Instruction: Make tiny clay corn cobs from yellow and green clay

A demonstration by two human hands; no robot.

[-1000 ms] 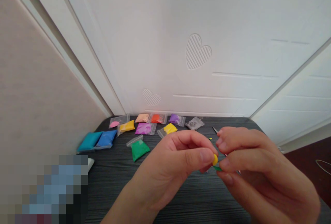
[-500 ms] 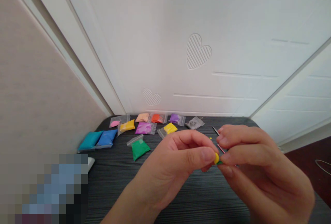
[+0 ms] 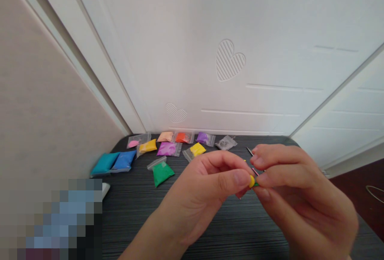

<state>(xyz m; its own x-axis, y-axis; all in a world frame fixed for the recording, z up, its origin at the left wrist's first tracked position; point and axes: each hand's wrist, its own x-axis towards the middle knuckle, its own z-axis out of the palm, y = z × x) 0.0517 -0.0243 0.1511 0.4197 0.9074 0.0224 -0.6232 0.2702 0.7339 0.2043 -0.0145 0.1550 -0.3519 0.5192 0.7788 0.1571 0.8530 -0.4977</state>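
Observation:
Between thumb and fingers, my left hand (image 3: 214,190) pinches a small yellow piece of modelling clay (image 3: 251,181). A tiny bit of green clay (image 3: 256,185) meets its right side, and my right hand (image 3: 300,196) has thumb and forefinger closed on that green bit. Both hands are held above the dark table, fingertips almost touching. Partly hidden behind my right fingers lie a pointed metal tool (image 3: 250,151) and a thin pink stick (image 3: 255,171). My fingers cover much of both clay pieces.
The dark table (image 3: 135,220) bears several bags of coloured clay, among them a green bag (image 3: 162,173), a yellow bag (image 3: 198,149) and a blue bag (image 3: 124,160). A grey bag (image 3: 227,143) lies near the white panel (image 3: 180,52) behind. Blurred blocks cover the lower left.
My right hand has shifted slightly left and turned a little, and more of the yellow clay shows. The left hand has barely moved; the bags stay put.

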